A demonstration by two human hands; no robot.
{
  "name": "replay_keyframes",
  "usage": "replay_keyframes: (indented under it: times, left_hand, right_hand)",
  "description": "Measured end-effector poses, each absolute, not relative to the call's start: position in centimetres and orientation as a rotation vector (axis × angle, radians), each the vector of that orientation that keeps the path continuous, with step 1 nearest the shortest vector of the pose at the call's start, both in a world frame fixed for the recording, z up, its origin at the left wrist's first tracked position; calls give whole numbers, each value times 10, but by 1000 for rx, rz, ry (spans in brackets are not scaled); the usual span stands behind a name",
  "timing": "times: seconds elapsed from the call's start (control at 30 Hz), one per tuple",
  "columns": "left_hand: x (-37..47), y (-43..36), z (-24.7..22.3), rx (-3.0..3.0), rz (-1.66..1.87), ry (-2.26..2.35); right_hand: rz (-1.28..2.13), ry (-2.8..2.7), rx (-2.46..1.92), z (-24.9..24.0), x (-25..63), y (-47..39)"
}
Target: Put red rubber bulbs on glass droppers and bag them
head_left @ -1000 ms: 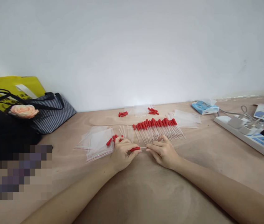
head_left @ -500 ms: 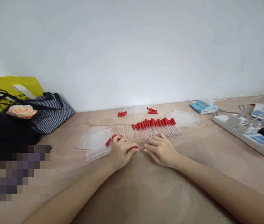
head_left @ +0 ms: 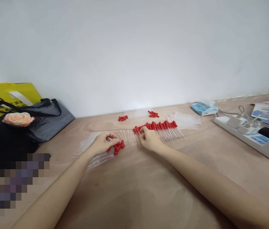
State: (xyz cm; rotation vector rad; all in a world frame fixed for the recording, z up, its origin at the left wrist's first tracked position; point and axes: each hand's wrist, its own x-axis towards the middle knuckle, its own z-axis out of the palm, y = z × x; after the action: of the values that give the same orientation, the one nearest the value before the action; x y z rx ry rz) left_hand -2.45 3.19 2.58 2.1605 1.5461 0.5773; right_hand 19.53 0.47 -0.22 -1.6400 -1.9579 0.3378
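Note:
My left hand [head_left: 104, 143] hovers at a small pile of red rubber bulbs [head_left: 118, 147], beside clear plastic bags [head_left: 101, 160]. Its thumb and fingers are curled apart, with nothing seen between them. My right hand [head_left: 148, 139] is at the left end of a row of glass droppers with red bulbs [head_left: 165, 125]. Its fingers are closed on a dropper [head_left: 137, 130] whose red bulb points up and left. Between the hands lie several thin tubes without bulbs [head_left: 130, 139].
Red bulbs [head_left: 123, 118] lie near the wall, with more bags [head_left: 186, 120] to their right. A blue tissue pack [head_left: 204, 108] and a white power strip [head_left: 248, 135] are on the right. Bags [head_left: 50, 121] and a peach flower [head_left: 18, 119] stand left.
My hands have moved apart. The right hand has carried a dropper to the row's left end; the left hand has gone from the held bulb to the pile of bulbs.

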Motion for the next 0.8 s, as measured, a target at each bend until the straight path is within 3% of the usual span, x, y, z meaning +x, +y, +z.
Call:
replay_keyframes:
  times: [0.23,0.47,0.8]
  left_hand:
    - [-39,39,20,2151,536,1578]
    - [-50,35,28,1911,260,1648]
    - [-41,30,31,1801,356,1733]
  right_hand:
    - [345,-1956,-1726,-6,176,19]
    - [335,-1980,-1771,-6,176,18]
    - [363,-1971,-1935,15,155,9]
